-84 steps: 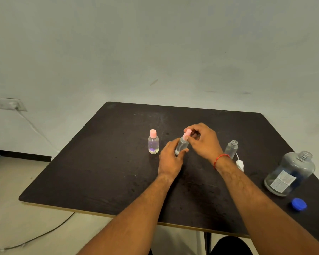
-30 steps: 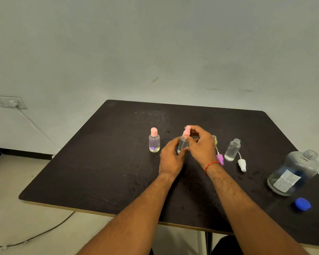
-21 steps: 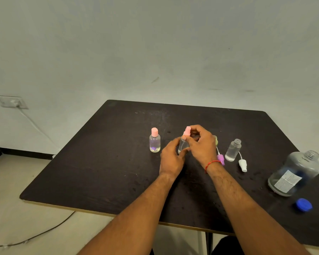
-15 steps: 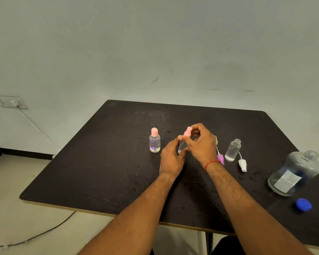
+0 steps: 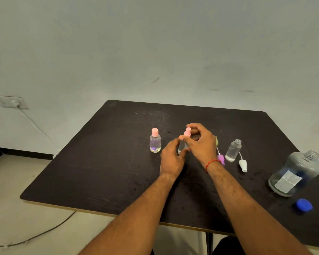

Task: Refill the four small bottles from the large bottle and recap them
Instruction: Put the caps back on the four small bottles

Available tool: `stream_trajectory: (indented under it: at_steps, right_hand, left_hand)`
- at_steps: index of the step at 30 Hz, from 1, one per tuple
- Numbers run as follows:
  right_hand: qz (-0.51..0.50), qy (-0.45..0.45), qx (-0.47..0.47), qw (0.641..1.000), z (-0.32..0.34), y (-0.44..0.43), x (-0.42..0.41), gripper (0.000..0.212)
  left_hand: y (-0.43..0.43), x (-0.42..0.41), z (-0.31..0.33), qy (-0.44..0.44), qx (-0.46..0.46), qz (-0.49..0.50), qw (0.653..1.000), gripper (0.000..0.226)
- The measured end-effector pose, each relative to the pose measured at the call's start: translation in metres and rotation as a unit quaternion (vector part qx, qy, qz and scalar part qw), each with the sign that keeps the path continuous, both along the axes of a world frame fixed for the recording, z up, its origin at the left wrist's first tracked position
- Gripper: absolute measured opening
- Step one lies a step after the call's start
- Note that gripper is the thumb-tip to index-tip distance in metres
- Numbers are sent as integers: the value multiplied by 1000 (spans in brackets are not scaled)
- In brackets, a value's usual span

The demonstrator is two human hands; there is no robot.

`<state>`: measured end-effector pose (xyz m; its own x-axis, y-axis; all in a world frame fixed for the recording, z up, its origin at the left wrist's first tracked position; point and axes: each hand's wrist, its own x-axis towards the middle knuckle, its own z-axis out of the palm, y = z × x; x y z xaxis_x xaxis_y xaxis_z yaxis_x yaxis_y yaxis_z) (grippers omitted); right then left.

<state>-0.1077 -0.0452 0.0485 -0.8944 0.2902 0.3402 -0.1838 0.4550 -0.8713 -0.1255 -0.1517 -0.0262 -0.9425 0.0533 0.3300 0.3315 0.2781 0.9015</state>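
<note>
My left hand (image 5: 170,159) grips the body of a small clear bottle (image 5: 181,147) standing mid-table. My right hand (image 5: 201,142) pinches its pink spray cap (image 5: 187,131) from above. A capped small bottle with a pink cap (image 5: 155,140) stands to the left. An open small bottle (image 5: 233,150) stands to the right, with a white spray cap (image 5: 243,164) and a purple spray cap (image 5: 221,159) lying beside it. A bit of a yellow-green thing (image 5: 217,141) peeks out behind my right hand. The large clear bottle (image 5: 295,174) stands uncapped at the far right.
A blue cap (image 5: 303,205) lies near the front right edge of the dark table (image 5: 99,172). A wall socket (image 5: 12,102) with a cable is at the left, and a cable runs over the floor (image 5: 17,208).
Both hands stay on the same small bottle. My right fingers have shifted around the pink cap, turning on it. The other bottles have not moved.
</note>
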Motion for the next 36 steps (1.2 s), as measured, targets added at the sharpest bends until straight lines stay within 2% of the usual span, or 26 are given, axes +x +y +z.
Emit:
stream_trajectory:
  at_steps: [4, 9, 14, 19, 23, 29, 36]
  right_hand:
    - [25, 9, 10, 1000, -3, 4, -1, 47]
    - [17, 20, 27, 999, -4, 2, -2, 25]
    - [0, 9, 29, 1000, -6, 2, -3, 33]
    - [38, 8, 26, 999, -2, 5, -2, 47]
    - [49, 6, 24, 999, -1, 3, -3, 34]
    - [7, 26, 46, 999, -4, 0, -3, 31]
    - [46, 13, 21, 999, 1, 4, 1, 53]
  left_hand:
    - [-1, 0, 1, -2, 6, 0, 1000, 35]
    - [-1, 0, 1, 0, 4, 2, 1000, 35]
    - [0, 0, 1, 0, -7, 6, 1000, 36]
    - [0, 0, 0, 4, -3, 3, 1000, 38]
    - [0, -1, -1, 5, 3, 5, 1000, 38]
    - [0, 0, 1, -3, -5, 7, 1000, 37]
    - [0, 2, 1, -6, 12, -6, 1000, 35]
